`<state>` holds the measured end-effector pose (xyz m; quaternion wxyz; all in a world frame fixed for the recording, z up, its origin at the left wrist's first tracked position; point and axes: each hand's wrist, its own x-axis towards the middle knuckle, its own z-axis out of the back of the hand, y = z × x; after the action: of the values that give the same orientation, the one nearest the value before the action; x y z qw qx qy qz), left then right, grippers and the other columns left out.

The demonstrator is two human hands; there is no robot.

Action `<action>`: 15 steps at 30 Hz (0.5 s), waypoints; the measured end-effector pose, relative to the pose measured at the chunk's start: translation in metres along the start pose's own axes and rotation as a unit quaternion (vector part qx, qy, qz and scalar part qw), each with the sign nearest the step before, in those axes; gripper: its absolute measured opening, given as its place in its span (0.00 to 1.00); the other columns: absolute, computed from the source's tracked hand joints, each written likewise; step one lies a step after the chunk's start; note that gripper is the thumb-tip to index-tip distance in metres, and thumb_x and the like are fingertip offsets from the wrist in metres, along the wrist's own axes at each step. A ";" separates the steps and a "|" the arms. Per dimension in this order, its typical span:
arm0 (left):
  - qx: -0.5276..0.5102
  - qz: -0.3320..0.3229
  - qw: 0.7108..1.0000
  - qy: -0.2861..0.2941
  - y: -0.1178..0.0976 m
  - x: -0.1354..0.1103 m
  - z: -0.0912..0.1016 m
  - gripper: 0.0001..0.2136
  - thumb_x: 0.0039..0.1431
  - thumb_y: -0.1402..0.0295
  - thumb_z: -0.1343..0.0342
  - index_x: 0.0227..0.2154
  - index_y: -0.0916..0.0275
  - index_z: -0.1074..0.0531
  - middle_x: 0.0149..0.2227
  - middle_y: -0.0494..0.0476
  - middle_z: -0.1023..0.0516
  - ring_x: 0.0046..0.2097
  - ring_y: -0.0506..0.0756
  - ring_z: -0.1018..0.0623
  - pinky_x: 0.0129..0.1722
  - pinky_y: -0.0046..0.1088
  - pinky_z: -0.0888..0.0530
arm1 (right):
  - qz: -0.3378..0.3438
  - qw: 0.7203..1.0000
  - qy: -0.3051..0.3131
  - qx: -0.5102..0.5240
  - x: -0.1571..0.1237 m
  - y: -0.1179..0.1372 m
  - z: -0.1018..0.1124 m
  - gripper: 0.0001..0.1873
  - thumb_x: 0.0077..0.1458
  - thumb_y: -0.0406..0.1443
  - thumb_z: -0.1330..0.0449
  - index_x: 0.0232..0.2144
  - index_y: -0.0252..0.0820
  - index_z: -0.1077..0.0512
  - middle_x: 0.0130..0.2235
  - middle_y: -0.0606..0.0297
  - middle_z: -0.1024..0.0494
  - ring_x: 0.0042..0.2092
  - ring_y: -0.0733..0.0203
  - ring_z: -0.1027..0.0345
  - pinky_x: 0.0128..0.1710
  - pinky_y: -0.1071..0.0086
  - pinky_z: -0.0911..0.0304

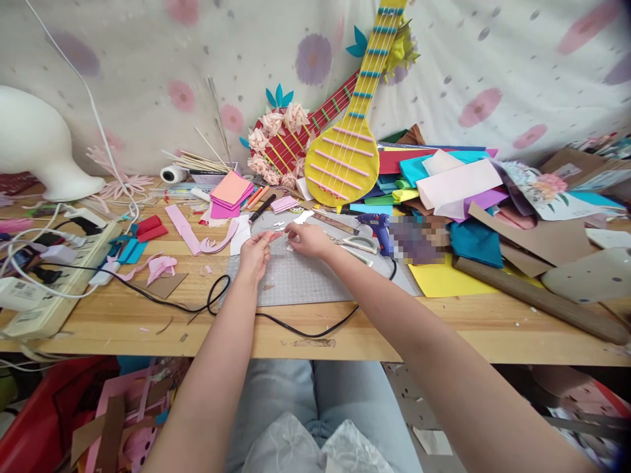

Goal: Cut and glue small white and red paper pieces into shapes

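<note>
Above the grey cutting mat (310,282), my left hand (256,253) has thumb and forefinger pinched together; whatever is between them is too small to name. Close on its right is my right hand (306,239), fingers curled in and tips near the left fingertips. Any object in that hand is hidden. Small white paper pieces (280,224) lie just beyond the fingers. A wooden ruler (336,223), scissors (359,243) with pale handles and a blue glue gun (378,228) are on the mat's right side.
Behind the mat lean a yellow paper lute (342,161) and a red one (288,141) with flowers. Coloured paper (458,180) is heaped at right. A power strip (59,282) stands at left, and a black cable (320,335) crosses the table front.
</note>
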<state>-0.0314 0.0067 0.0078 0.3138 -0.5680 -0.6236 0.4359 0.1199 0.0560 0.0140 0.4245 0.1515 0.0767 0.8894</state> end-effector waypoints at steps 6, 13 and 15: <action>-0.026 -0.019 0.999 -0.022 -0.002 -0.002 -0.003 0.13 0.37 0.68 0.37 0.24 0.66 0.35 0.27 0.52 0.24 0.14 0.37 0.51 0.12 0.18 0.56 | 0.014 0.999 -0.016 0.030 -0.010 0.003 -0.004 0.17 0.48 0.32 0.47 0.43 0.39 0.35 0.41 0.59 0.26 0.44 0.57 0.35 0.44 0.66 0.43; -0.004 -0.030 0.997 -0.070 -0.002 -0.002 -0.004 0.15 0.34 0.71 0.36 0.22 0.63 0.40 0.15 0.40 0.41 0.13 0.39 0.51 0.12 0.17 0.57 | -0.140 0.944 -0.136 0.264 -0.004 0.009 -0.006 0.13 0.47 0.30 0.47 0.38 0.42 0.36 0.33 0.65 0.26 0.37 0.61 0.32 0.41 0.63 0.38; -0.005 -0.026 0.998 -0.061 -0.002 -0.002 -0.004 0.15 0.35 0.71 0.37 0.22 0.63 0.40 0.15 0.39 0.44 0.13 0.39 0.51 0.12 0.18 0.57 | -0.200 0.856 -0.163 0.448 -0.003 0.009 -0.001 0.10 0.46 0.31 0.45 0.35 0.42 0.38 0.31 0.67 0.27 0.35 0.64 0.32 0.40 0.64 0.36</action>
<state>-0.0283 0.0056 0.0121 0.2835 -0.5257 -0.6582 0.4584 0.1143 0.0479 0.0148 0.4862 0.4492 0.4254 0.6172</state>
